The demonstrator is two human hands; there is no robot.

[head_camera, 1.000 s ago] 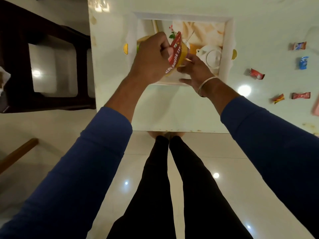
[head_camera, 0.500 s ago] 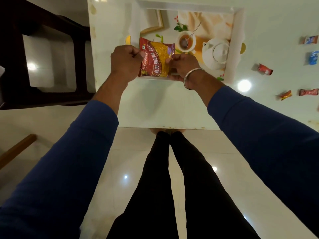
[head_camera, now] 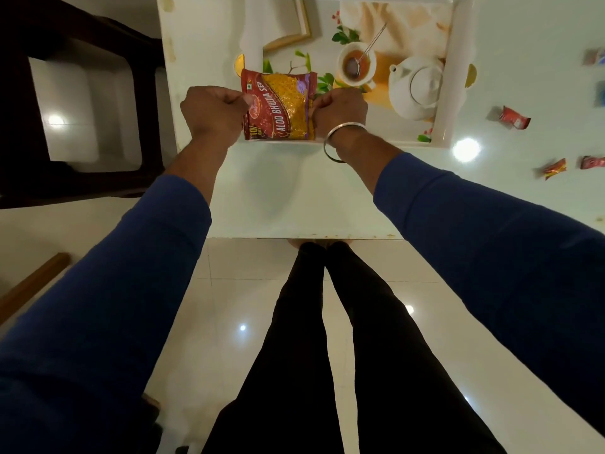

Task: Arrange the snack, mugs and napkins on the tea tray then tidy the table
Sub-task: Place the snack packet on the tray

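Head view: red-and-yellow foil snack packet (head_camera: 280,106), tilted up a second ago, now held flat over white printed tea tray (head_camera: 446,93) upper centre; left hand (head_camera: 214,113) and right hand (head_camera: 340,108) fingers pinching its side edges, so placing looks imminent.

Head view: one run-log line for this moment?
snack packet | left hand and right hand grip its side edges | over tray | wrappers on table

left hand (head_camera: 214,114), right hand (head_camera: 339,109), fists clenched
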